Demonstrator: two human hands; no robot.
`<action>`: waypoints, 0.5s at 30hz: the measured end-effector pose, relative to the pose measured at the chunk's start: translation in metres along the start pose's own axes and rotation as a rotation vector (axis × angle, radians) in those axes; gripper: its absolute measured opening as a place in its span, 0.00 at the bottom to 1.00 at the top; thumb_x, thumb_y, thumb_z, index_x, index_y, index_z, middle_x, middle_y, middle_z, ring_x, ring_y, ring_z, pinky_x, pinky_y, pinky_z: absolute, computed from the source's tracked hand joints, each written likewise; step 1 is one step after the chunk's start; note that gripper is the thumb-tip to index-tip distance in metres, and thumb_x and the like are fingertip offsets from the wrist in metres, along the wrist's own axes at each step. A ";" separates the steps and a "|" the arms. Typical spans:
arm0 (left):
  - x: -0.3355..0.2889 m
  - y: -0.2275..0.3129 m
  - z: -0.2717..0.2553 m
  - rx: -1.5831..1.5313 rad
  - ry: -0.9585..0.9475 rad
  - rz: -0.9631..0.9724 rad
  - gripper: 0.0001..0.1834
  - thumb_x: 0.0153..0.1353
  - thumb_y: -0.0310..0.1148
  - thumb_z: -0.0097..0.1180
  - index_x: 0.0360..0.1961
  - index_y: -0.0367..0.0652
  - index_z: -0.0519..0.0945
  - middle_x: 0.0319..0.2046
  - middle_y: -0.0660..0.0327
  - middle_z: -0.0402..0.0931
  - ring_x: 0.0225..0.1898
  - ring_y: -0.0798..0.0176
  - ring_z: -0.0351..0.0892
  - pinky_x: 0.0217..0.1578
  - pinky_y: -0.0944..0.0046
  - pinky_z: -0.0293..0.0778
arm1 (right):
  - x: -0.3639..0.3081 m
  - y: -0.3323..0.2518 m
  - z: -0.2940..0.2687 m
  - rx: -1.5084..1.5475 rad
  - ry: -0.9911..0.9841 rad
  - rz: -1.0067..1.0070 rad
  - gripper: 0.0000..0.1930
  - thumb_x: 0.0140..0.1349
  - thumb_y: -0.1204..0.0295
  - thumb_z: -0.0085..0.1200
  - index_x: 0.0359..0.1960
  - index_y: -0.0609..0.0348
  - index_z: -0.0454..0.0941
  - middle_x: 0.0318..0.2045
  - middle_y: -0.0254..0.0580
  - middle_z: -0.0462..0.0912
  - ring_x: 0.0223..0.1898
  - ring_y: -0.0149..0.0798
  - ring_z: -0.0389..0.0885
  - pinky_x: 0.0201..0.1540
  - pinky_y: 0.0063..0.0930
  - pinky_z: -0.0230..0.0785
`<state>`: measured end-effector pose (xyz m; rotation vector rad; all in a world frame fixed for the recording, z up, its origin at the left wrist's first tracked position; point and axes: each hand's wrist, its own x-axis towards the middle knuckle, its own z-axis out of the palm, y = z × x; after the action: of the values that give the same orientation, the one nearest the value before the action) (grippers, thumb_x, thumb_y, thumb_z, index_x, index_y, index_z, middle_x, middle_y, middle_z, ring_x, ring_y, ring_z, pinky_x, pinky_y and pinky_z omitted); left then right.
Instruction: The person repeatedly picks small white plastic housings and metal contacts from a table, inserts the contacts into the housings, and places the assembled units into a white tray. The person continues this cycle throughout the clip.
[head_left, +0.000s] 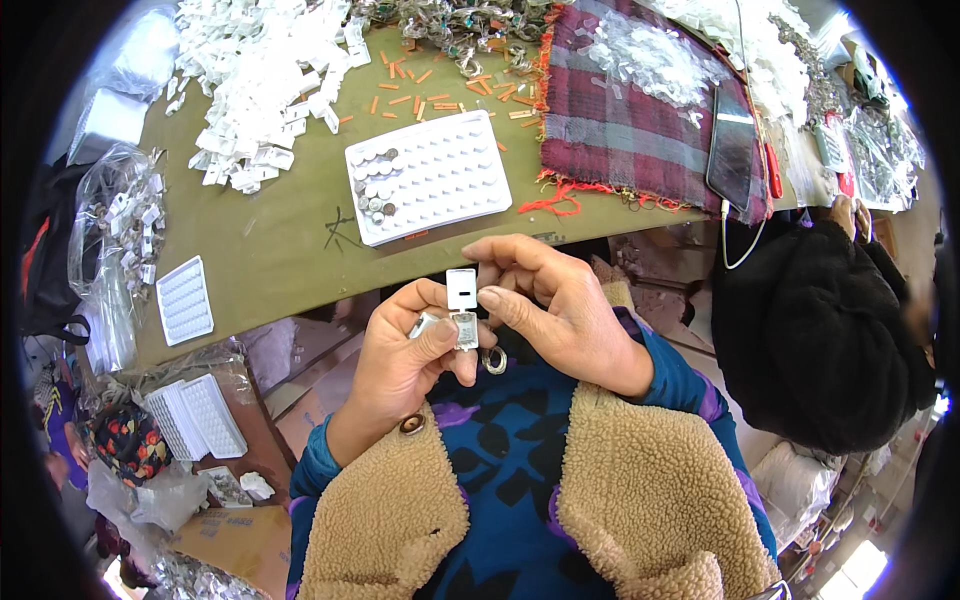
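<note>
Close to my chest, my left hand [395, 345] pinches a small white plastic case [460, 285] with a dark slot and a clear lower part [466, 331]. A second small pale piece [422, 325] sits between its thumb and fingers. My right hand [565, 310] curls round the case's right side, its thumb tip at the case edge and its index finger arched above it. Below the hands, a ring-like metal item [494, 360] shows against my clothes. Just beyond lies a white tray [430, 222] of small cups, with several silver button-like discs [375, 190] at its left side.
A heap of white plastic pieces [260, 90] covers the table's far left. Orange strips [435, 103] lie scattered behind the tray. To the right, a plaid cloth [620, 135] carries clear pieces and a phone [733, 145] with a cable. Another person's dark sleeve [820, 330] is at right.
</note>
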<state>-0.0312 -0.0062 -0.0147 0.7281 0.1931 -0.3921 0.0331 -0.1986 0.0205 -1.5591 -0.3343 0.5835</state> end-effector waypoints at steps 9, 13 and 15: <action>0.005 0.000 0.022 0.458 0.167 0.029 0.09 0.65 0.23 0.57 0.46 0.33 0.80 0.32 0.62 0.81 0.28 0.74 0.80 0.31 0.73 0.78 | -0.007 0.014 0.003 0.038 0.091 0.057 0.03 0.65 0.79 0.57 0.37 0.66 0.76 0.34 0.33 0.80 0.34 0.22 0.77 0.34 0.19 0.71; 0.008 -0.002 0.028 0.488 0.235 0.060 0.09 0.63 0.21 0.55 0.45 0.33 0.81 0.29 0.64 0.81 0.25 0.79 0.74 0.25 0.75 0.72 | -0.005 0.016 0.006 0.137 0.088 0.053 0.03 0.65 0.80 0.57 0.37 0.67 0.76 0.32 0.35 0.80 0.33 0.23 0.79 0.35 0.19 0.73; 0.010 -0.004 0.028 0.492 0.253 0.059 0.07 0.64 0.22 0.54 0.42 0.34 0.80 0.29 0.65 0.80 0.23 0.80 0.71 0.23 0.76 0.69 | -0.003 0.018 0.007 0.206 0.103 0.031 0.03 0.65 0.81 0.56 0.36 0.69 0.75 0.30 0.38 0.80 0.31 0.26 0.82 0.33 0.21 0.76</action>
<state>-0.0228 -0.0306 0.0010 1.2675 0.3184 -0.2915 0.0243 -0.1958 0.0035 -1.3916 -0.1666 0.5422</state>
